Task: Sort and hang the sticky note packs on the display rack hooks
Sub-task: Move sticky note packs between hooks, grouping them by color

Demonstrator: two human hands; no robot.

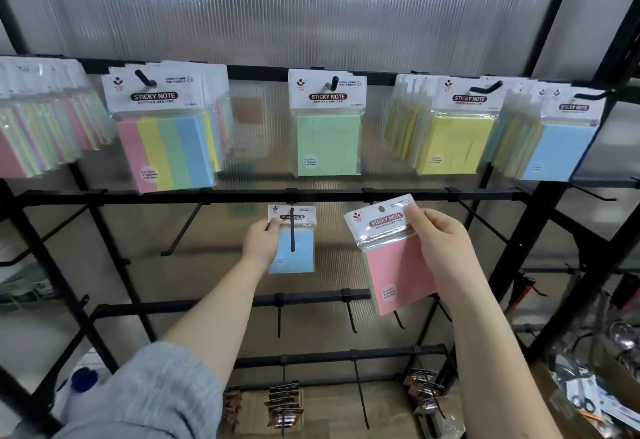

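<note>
- Pinching the header card of a blue pack at frame centre, the left hand held it on a black hook.
- Right hand gripped a pink pack just right, tilted, off any hook.

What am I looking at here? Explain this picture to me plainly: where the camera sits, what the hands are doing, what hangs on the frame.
There is no machine here. A person wears the camera on their head, so you look forward and down along their own two arms. In front stands a black display rack with hooks.

The left hand pinches the header card of a small blue pack that is already threaded on a hook of the second rail. The right hand holds a pink pack by its top, not on any hook yet.

On the top rail hang sorted packs: a striped multicolour pack, a green pack, a yellow pack and a light blue pack. Lower hooks hold small dark packets I cannot identify.
</note>
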